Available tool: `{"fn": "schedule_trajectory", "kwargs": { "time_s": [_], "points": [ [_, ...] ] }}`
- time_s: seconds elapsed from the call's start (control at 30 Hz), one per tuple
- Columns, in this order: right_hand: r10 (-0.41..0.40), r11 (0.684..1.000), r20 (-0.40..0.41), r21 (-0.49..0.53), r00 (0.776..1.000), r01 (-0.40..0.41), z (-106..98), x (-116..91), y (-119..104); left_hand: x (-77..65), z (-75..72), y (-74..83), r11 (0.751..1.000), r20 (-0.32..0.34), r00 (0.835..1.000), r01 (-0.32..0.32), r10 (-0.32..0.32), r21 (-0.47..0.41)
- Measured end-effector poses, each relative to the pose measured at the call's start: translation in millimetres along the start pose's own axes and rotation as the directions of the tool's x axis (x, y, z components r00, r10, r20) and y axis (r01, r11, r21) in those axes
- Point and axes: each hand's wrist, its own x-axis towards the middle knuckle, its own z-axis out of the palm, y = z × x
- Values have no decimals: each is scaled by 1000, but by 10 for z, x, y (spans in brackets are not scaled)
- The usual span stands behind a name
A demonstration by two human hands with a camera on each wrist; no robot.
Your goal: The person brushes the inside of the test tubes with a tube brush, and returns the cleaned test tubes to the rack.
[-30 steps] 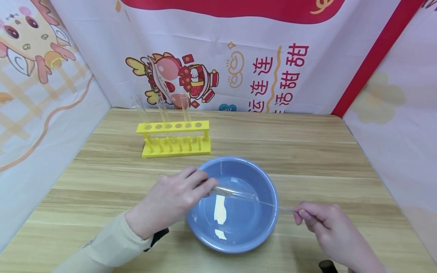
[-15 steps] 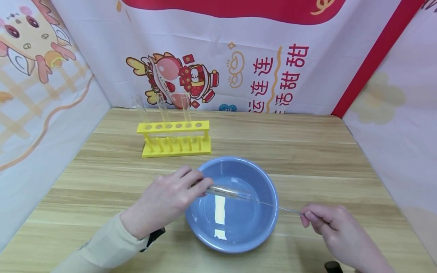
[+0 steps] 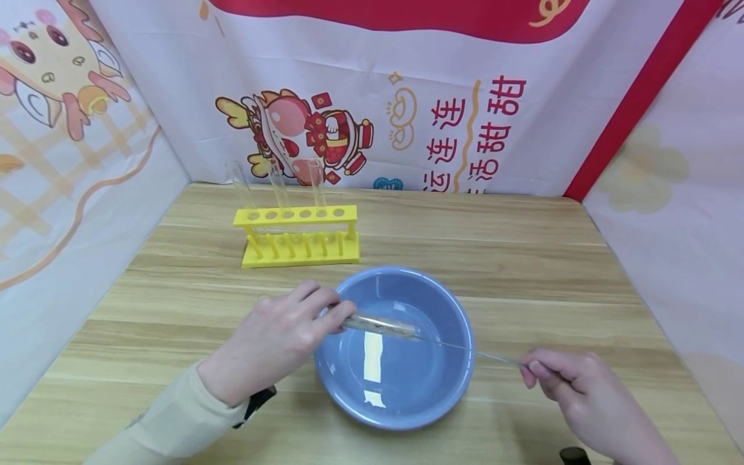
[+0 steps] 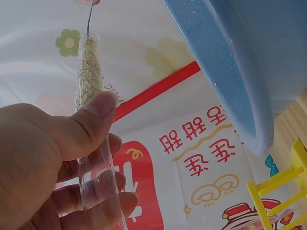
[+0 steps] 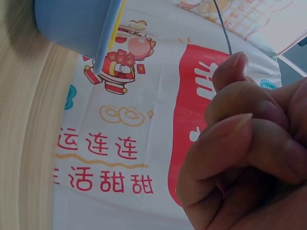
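Observation:
Over the blue basin (image 3: 407,394), my left hand (image 3: 276,342) grips a clear glass test tube (image 3: 380,325), its mouth turned to the right. The pale bristles (image 4: 89,69) of a test tube brush fill the mouth end of the tube in the left wrist view, and the glass further down looks bare. From the mouth runs the brush's thin twisted wire handle (image 3: 496,358). Its far end is pinched between thumb and fingers of my right hand (image 3: 587,397), to the right of the basin. In the right wrist view the twisted wire (image 5: 223,28) leads into those fingertips.
A yellow test tube rack (image 3: 296,216) stands behind the basin to the left, with 3 clear test tubes upright in its holes. The wooden table (image 3: 523,258) is bordered by printed cloth walls (image 3: 511,58) at the back and sides.
My right hand has moved right and slightly down, drawing the brush wire with it. My left hand has shifted a little left with the test tube; more wire shows between them.

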Motion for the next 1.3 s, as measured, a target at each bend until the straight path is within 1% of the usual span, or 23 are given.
{"fn": "schedule_trajectory", "kwargs": {
  "time_s": [0.13, 0.37, 0.53, 0.63, 0.93, 1.17, 1.3],
  "points": [
    [16, 1000, -1, -3, 1000, -16, -17, -22, 4, -16, -13, -3, 1000, 10, 1000, 8, -8, -7],
    [43, 999, 8, -6, 999, -42, -47, -66, 6, -41, -15, -9, 1000, -26, 1000, -2, 1, -6],
    [88, 996, 17, -16, 996, -88, -65, -94, 4, -43, -8, -18, 1000, -65, 998, -11, 11, 0],
    [104, 995, 20, -16, 994, -103, -79, -102, 1, -51, -12, -23, 1000, -73, 997, -11, 11, -1],
    [75, 997, 4, 13, 997, -75, -111, -147, 37, -74, -40, -29, 1000, -71, 997, -6, 7, 2],
    [71, 997, 1, -22, 998, -70, -137, -172, 42, -80, -56, -32, 1000, -69, 998, 3, -5, -20],
    [57, 998, 1, -19, 998, -57, -149, -184, 51, -78, -69, -25, 1000, -64, 998, 4, -6, -22]
  ]
}}
